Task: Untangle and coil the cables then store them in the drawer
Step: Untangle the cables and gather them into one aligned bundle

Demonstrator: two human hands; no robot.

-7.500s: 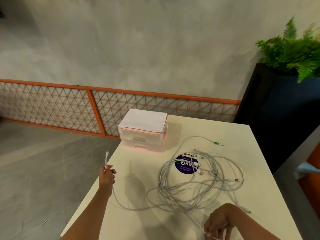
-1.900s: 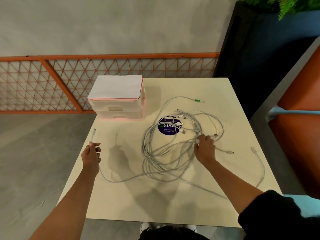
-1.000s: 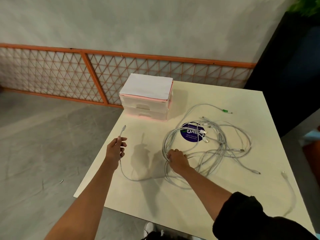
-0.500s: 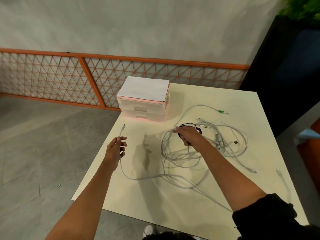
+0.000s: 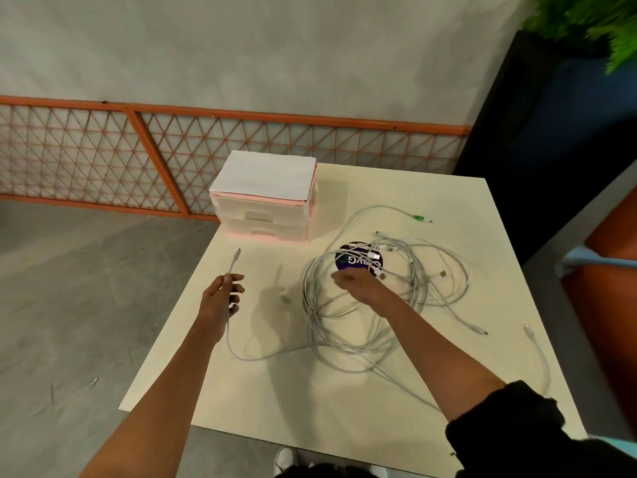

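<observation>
A pale bench (image 5: 396, 426) carries a tangle (image 5: 344, 343) of white cables. Left of the tangle, the left hand (image 5: 220, 298) has its fingers curled round one cable (image 5: 233, 265). Its plug end sticks up past the fist, and the rest trails back to the tangle's near side. The right hand (image 5: 358, 286) lies over the tangle's left part; blur hides whether its fingers grip a strand. Right of the tangle a loose cable (image 5: 541, 353) lies apart. A purple sticker (image 5: 358, 262) shows under the tangle's far side. Beyond the tangle, to the left, stand white drawers (image 5: 263, 215), closed.
</observation>
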